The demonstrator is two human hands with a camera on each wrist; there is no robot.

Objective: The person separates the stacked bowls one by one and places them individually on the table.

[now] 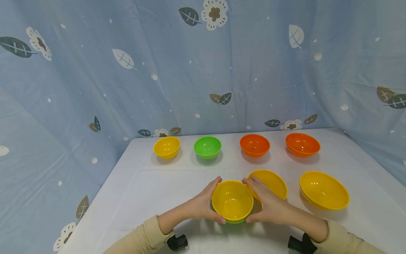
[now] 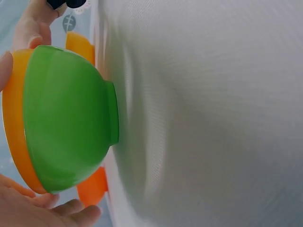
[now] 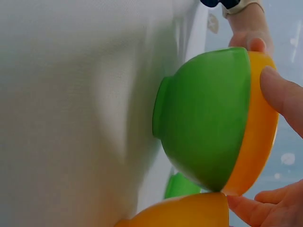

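A yellow bowl [image 1: 233, 199] sits nested inside a green bowl [image 2: 66, 118] at the front middle of the table. My left hand [image 1: 204, 203] grips the yellow bowl at its left side, thumb near the front and fingers toward the back. On the opposite side my right hand [image 1: 271, 207] holds it the same way. Both wrist views show the yellow rim standing above the green one, and the green foot close over the cloth. Just behind my right fingers is another yellow bowl [image 1: 273, 183], partly covered by that hand in the head view.
Along the back stand a small yellow bowl [image 1: 166, 147], a green bowl [image 1: 207, 147], an orange bowl [image 1: 254, 145] and a second orange bowl [image 1: 302, 144]. A large yellow bowl [image 1: 324, 190] is at the right. White cloth [image 1: 142, 197] covers the table; a blue curtain [image 1: 177, 70] hangs behind.
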